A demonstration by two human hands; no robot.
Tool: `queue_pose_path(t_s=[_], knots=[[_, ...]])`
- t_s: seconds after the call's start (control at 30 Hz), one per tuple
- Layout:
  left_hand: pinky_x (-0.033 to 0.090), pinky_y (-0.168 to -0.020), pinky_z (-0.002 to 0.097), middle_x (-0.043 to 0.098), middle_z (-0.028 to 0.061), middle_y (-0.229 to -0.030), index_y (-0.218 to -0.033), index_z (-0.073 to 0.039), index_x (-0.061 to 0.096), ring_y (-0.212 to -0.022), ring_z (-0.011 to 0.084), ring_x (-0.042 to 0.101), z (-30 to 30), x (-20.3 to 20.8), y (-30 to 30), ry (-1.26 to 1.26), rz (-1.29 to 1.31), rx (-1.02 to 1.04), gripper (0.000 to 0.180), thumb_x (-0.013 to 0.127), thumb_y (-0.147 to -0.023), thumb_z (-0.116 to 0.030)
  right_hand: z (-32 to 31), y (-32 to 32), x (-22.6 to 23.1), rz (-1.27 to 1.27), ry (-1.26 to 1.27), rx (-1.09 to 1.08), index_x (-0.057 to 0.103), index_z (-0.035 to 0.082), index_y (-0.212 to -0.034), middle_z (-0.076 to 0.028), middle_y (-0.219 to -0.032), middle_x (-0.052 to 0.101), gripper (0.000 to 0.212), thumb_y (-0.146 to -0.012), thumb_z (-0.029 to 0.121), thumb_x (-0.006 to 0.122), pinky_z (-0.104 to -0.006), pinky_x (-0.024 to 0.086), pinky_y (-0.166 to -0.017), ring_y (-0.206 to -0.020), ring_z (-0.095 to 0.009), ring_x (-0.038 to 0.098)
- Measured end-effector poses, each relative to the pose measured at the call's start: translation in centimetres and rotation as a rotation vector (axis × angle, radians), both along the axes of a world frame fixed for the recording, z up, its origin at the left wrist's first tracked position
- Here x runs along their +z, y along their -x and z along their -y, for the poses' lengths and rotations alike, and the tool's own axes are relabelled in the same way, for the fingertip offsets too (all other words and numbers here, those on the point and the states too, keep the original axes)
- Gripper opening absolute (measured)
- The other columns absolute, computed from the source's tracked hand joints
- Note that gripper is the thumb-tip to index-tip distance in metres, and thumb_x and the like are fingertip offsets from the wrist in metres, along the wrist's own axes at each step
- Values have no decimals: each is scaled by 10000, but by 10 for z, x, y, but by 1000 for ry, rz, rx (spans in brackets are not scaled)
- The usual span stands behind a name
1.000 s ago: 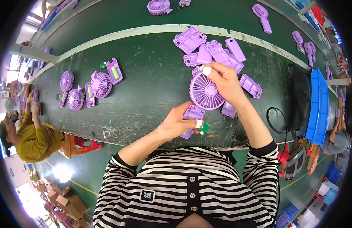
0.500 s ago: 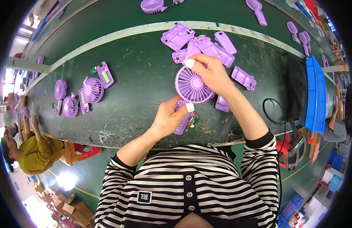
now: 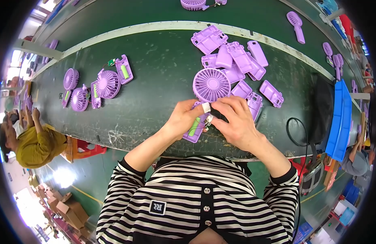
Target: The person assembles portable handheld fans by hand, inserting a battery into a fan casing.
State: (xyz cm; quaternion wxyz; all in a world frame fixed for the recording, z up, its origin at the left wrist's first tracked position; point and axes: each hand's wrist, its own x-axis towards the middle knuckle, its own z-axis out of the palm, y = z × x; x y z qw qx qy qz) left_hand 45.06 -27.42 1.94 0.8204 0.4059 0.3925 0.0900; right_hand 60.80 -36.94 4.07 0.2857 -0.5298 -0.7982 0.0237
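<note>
In front of me lies a purple handheld fan, its round grille point(image 3: 212, 84) face up and pointing away from me. Below the grille is its purple handle half point(image 3: 190, 136) with a green battery point(image 3: 193, 127) inside. My left hand point(image 3: 183, 117) grips the handle half, the thumb with a white cover near its top. Close by on the other side, my right hand point(image 3: 238, 122) bends its covered thumb and fingers in at the fan's neck, beside a small circuit board point(image 3: 208, 122) with thin wires. The right fingertips partly hide what they pinch.
Loose purple handle shells point(image 3: 238, 57) are heaped beyond the fan, with one single shell point(image 3: 271, 93) to the right. Several part-built fans point(image 3: 108, 84) lie at left. A blue bin point(image 3: 339, 122), a black cable point(image 3: 291, 124) and a black bag point(image 3: 318, 101) are at right. A co-worker point(image 3: 37, 142) sits at far left.
My right hand has left the grille's far rim and come down to the fan's neck, beside my left hand. The left hand keeps hold of the handle half. The whole view has shifted slightly.
</note>
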Motion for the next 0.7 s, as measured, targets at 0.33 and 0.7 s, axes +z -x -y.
queue_pose_path(t_s=[0.33, 0.7], knots=[[502, -503, 282, 581, 117, -783, -1002, 60, 524, -585, 185, 593, -3, 0, 6, 40, 19, -168, 261, 518, -806, -113, -8, -2, 29, -87, 218, 129, 549, 19, -691, -120, -1068, 512, 158, -559, 19, 638, -439, 373, -846, -1033, -307, 472], [512, -655, 303, 606, 144, -909, -1097, 30, 490, -723, 215, 626, -4, 2, 10, 148, 136, -186, 384, 433, -719, -8, -11, 2, 26, -118, 106, -18, 557, 21, -681, -102, -1014, 538, 137, -559, 6, 616, -460, 351, -865, -1004, -286, 494]])
